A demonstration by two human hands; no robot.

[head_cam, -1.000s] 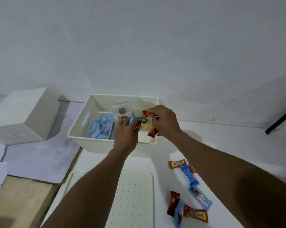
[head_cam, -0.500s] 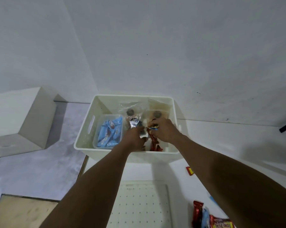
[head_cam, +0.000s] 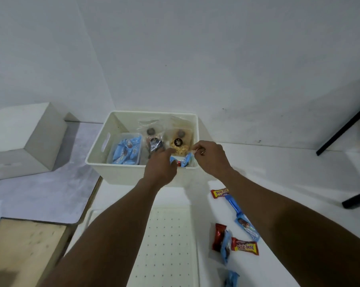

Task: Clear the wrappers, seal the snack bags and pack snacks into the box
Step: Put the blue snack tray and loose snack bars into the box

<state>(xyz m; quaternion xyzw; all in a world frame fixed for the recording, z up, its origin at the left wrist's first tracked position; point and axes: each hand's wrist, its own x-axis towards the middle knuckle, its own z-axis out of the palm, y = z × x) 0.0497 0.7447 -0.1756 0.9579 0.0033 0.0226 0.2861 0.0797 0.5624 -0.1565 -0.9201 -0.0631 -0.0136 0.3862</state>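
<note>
A white plastic box stands at the back of the white table. Inside it are a clear tub of blue snack packs and two clear snack bags with round black stickers. My left hand reaches over the box's front wall, fingers pointing in beside a red snack; its palm is hidden. My right hand hovers over the front right corner, thumb and fingers pinched on the end of a blue snack pack. Loose snacks lie on the table under my right forearm: a red-yellow bar, a red pack, a long blue bar.
A white perforated tray lies in front of the box between my arms. A white cube block sits on the floor at left, with a wooden board nearer me. Black stand legs rise at the right.
Both hands carried snacks over the box, dipped into its front right part, and now sit higher at the front edge. The red packs from my right hand are down in the box.
</note>
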